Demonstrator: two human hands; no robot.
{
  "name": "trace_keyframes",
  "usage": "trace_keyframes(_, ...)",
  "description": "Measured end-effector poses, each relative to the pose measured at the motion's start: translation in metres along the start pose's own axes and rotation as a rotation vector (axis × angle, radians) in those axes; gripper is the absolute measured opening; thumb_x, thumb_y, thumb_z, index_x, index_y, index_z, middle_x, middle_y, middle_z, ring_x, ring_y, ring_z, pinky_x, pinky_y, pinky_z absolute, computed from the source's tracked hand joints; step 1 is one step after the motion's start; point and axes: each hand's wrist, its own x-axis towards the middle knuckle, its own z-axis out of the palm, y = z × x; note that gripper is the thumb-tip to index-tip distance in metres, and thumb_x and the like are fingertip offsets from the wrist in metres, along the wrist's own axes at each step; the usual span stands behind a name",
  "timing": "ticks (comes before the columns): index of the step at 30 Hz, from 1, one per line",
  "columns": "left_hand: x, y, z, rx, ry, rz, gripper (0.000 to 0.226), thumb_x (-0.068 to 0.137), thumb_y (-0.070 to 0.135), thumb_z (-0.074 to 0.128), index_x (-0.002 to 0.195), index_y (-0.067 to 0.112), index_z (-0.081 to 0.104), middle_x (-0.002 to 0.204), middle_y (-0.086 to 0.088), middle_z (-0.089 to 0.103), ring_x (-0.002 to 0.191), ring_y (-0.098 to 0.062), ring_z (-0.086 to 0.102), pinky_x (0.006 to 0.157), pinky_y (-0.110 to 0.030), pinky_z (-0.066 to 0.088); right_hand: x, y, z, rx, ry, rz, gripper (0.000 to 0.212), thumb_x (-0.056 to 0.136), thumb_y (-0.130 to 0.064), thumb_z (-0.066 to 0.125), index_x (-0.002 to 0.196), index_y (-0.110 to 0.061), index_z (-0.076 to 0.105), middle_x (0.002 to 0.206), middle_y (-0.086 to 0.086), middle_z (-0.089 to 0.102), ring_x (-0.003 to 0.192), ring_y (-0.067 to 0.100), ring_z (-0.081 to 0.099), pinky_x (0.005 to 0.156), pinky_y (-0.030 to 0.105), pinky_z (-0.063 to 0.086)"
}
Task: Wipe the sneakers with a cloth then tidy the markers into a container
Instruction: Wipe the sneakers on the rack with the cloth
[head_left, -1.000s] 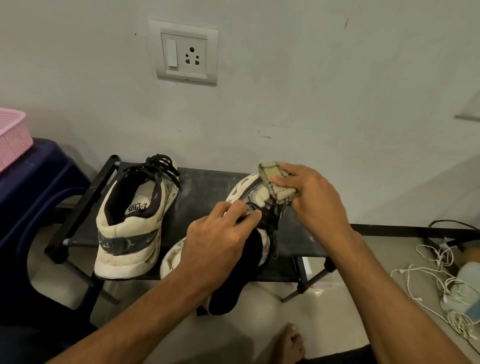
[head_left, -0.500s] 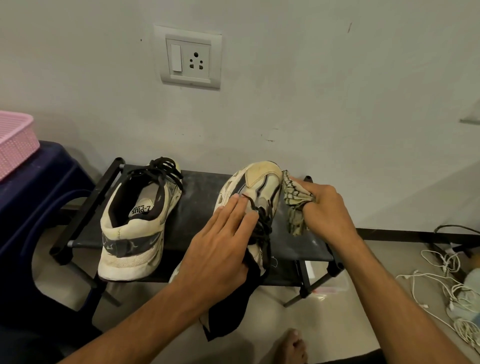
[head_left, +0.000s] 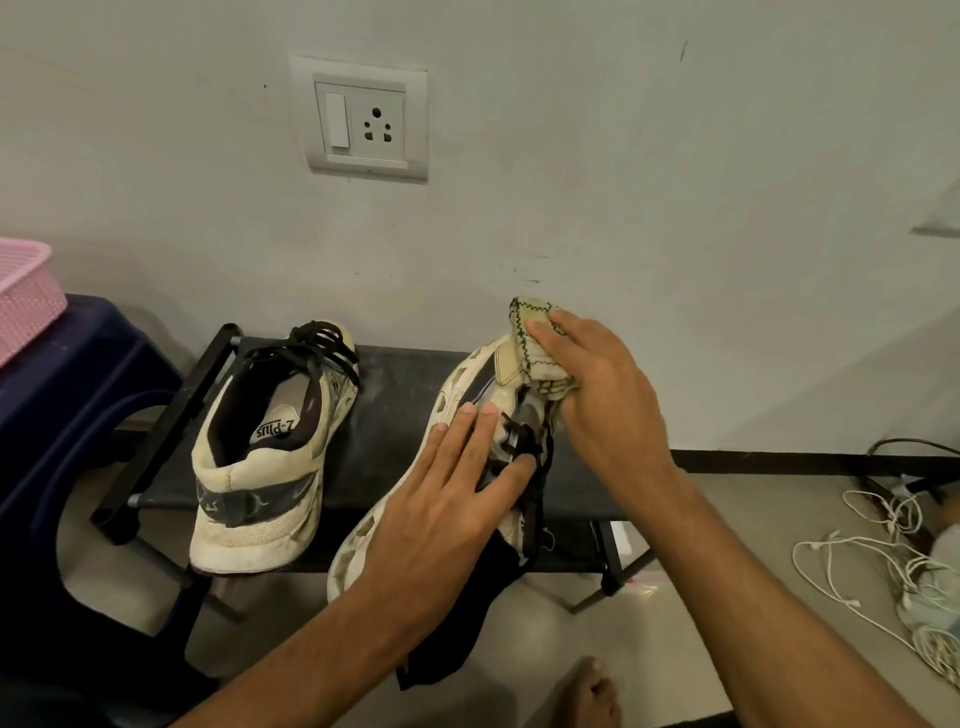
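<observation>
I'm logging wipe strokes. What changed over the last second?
The right hand, gripping the cloth, moved from beside the held sneaker back onto its toe. The left hand stays flat on its laces; the other sneaker stays on the rack.

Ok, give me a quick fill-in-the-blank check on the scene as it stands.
The right hand presses the ____ onto the tilted sneaker.
The left hand rests flat over its ____.
The other sneaker shows its ____ to the camera.
The basket at far left is ____.
Missing: cloth, laces, heel, pink.
</observation>
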Motion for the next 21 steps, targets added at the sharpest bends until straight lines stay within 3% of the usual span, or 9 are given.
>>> trace_keyframes(3, -0.001, -0.001, 0.003, 0.025, 0.026, -0.011, 0.048, 0.086, 0.012, 0.035, 0.124, 0.012, 0.064, 0.139, -0.030, 0.046, 0.132, -0.043, 0.041, 0.099, -0.056, 0.045, -0.007, -0.016, 0.006, -0.009, -0.004, -0.100, 0.060, 0.077, 0.016, 0.062, 0.130, -0.013, 0.061, 0.140, 0.011, 0.053, 0.133, 0.035, 0.043, 0.106, 0.047, 0.038)
trace_keyframes(6, -0.002, -0.003, 0.000, 0.030, 0.067, -0.043, 0.055, 0.083, 0.008, 0.029, 0.125, 0.012, 0.065, 0.136, -0.030, 0.050, 0.130, -0.042, 0.044, 0.099, -0.053, 0.046, -0.014, -0.019, 0.011, -0.037, -0.064, -0.265, 0.067, 0.070, 0.019, 0.064, 0.128, -0.015, 0.062, 0.140, 0.007, 0.054, 0.134, 0.034, 0.043, 0.101, 0.045, 0.043)
trace_keyframes(10, 0.001, -0.002, -0.002, 0.042, 0.083, -0.028, 0.061, 0.077, 0.006, 0.028, 0.125, 0.009, 0.065, 0.136, -0.029, 0.050, 0.128, -0.042, 0.046, 0.097, -0.054, 0.047, 0.003, -0.004, 0.008, 0.017, -0.054, -0.002, 0.064, 0.089, 0.005, 0.058, 0.144, -0.023, 0.046, 0.154, 0.003, 0.037, 0.143, 0.025, 0.030, 0.111, 0.048, 0.038)
trace_keyframes(15, -0.004, -0.007, 0.001, 0.048, 0.077, -0.058, 0.057, 0.084, 0.005, 0.029, 0.132, 0.010, 0.059, 0.139, -0.027, 0.047, 0.132, -0.040, 0.043, 0.100, -0.053, 0.045, -0.018, -0.016, 0.016, -0.015, -0.103, -0.218, 0.076, 0.074, 0.018, 0.060, 0.140, -0.019, 0.051, 0.151, 0.004, 0.041, 0.143, 0.030, 0.030, 0.109, 0.036, 0.028)
trace_keyframes(19, 0.001, -0.006, -0.001, 0.033, 0.094, -0.059, 0.064, 0.077, 0.003, 0.027, 0.134, 0.006, 0.056, 0.136, -0.026, 0.051, 0.130, -0.040, 0.046, 0.099, -0.053, 0.046, -0.001, -0.002, 0.014, 0.030, -0.032, 0.031, 0.072, 0.085, 0.013, 0.054, 0.146, -0.024, 0.043, 0.156, 0.000, 0.034, 0.145, 0.023, 0.026, 0.112, 0.044, 0.036)
trace_keyframes(21, -0.001, -0.005, 0.001, 0.030, 0.080, -0.055, 0.061, 0.080, 0.003, 0.028, 0.134, 0.004, 0.055, 0.137, -0.027, 0.050, 0.130, -0.040, 0.045, 0.098, -0.054, 0.046, -0.005, -0.010, 0.016, 0.042, -0.030, -0.007, 0.071, 0.084, 0.015, 0.053, 0.145, -0.021, 0.045, 0.155, 0.003, 0.036, 0.144, 0.025, 0.027, 0.112, 0.045, 0.036)
